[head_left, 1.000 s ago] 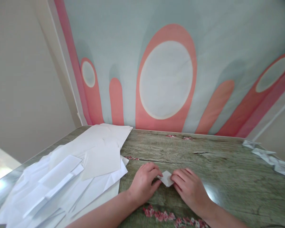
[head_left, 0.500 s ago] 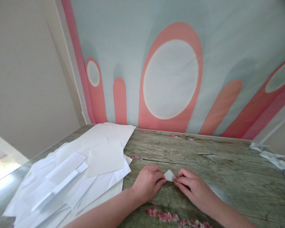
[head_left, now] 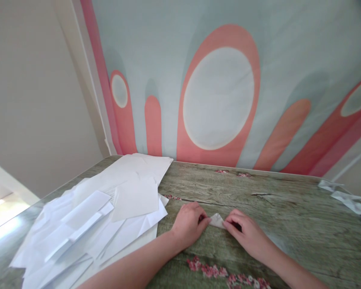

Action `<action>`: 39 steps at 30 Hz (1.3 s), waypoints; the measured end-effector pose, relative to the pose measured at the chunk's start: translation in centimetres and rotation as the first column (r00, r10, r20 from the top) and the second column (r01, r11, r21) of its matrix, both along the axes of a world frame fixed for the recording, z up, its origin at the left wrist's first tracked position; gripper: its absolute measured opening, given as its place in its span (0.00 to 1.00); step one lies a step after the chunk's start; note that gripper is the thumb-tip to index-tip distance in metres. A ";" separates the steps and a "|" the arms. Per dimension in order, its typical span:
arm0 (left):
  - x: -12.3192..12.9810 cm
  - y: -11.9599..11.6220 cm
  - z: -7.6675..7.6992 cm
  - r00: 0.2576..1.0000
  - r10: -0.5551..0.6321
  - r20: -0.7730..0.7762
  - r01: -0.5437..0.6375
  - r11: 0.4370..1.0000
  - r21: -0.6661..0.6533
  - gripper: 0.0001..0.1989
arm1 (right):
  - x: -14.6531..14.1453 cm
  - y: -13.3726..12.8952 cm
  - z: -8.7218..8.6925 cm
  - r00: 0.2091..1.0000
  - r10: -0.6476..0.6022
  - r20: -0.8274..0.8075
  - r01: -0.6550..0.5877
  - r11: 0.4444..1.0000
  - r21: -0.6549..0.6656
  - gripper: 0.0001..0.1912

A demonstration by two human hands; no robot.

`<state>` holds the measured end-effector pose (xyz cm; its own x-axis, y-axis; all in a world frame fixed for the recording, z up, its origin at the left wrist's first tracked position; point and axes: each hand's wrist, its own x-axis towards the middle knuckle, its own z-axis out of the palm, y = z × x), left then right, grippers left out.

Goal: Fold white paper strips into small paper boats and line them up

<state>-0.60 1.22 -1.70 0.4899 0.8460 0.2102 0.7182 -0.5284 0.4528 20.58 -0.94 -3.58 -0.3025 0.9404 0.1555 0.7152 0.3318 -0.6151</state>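
Note:
A small folded piece of white paper [head_left: 217,220], roughly triangular with its point facing away from me, is between my hands just above the table. My left hand [head_left: 190,221] pinches its left corner between thumb and fingers. At the right corner, my right hand [head_left: 242,228] pinches it the same way. The fingertips cover both corners of the paper.
A large spread of white paper sheets [head_left: 135,199], some folded, covers the left of the wood-patterned table [head_left: 289,216]. Several folded white paper pieces [head_left: 350,201] lie at the far right edge. A patterned wall covering [head_left: 165,60] rises behind the table.
The paper between my hands now looks wider and flatter, with a crease near its tip. My hands have moved slightly apart. The whole view has shifted a little.

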 end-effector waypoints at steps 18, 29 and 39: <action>0.3 -0.2 0.3 1.000 0.026 -0.008 -0.025 0.997 0.070 0.05 | 0.0 0.5 -0.8 0.996 -0.046 0.081 0.034 0.988 0.148 0.10; 0.5 -1.0 0.9 0.951 -0.238 -0.196 0.274 0.944 0.184 0.10 | 0.1 0.5 -0.7 0.996 -0.030 0.079 0.021 0.993 0.119 0.10; 0.3 -1.7 1.2 0.913 -0.269 -0.308 0.334 0.925 0.184 0.13 | -0.1 0.3 -0.8 0.997 -0.031 0.068 0.022 0.992 0.122 0.09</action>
